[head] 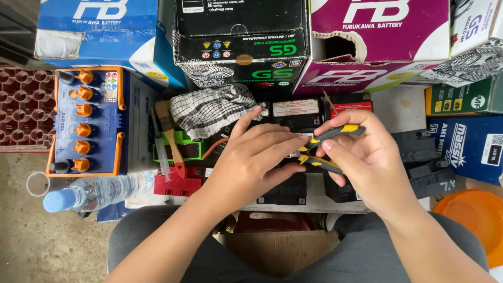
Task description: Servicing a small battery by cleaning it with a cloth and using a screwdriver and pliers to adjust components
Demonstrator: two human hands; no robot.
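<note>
Right hand (367, 157) is clamped round the grey-and-yellow pliers (327, 148), handles squeezed near together, nose pointing left toward the left hand (257, 162). That hand lies fingers together, curled lightly over the small black battery (285, 191) in the middle of the bench, thumb stuck up; can't tell if it pinches anything, its fingertips meet the pliers nose and cover it. Judging by that, it's fine grip work on the battery top, so best keep the left hand pressing the case steady & work the pliers w/ small wrist moves, no yanking. Checked rag (212, 107) just behind, brush (170, 133) and syringe (160, 149) to the left, blue battery w/ orange caps (86, 123) further left, water bottle (97, 193) near the knee. Pliers tip and whatever it bites are hidden; battery terminals not visible, boxes at the back cut off by the frame
</note>
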